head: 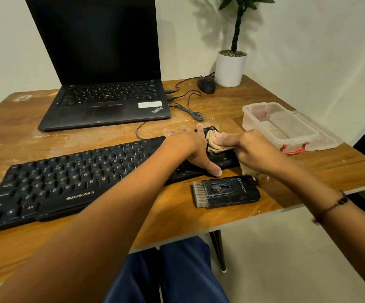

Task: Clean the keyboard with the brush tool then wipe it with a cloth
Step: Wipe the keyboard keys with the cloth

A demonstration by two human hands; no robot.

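A black Zebronics keyboard [72, 182] lies slanted across the wooden table. My left hand [188, 147] rests flat on its right part, fingers spread over the far edge and thumb at the near edge. My right hand [251, 149] grips a beige cloth [213, 143] and presses it onto the keyboard's right end. A loose tail of the cloth hangs below that hand. The black brush tool [225, 191] lies on the table just in front of the keyboard, grey bristles pointing left.
An open black laptop [103, 101] stands at the back. Cables [188, 106] run from it to a mouse [206, 85] beside a white plant pot [229, 68]. A clear plastic box [286, 125] with red clips sits at the right, near the table edge [308, 200].
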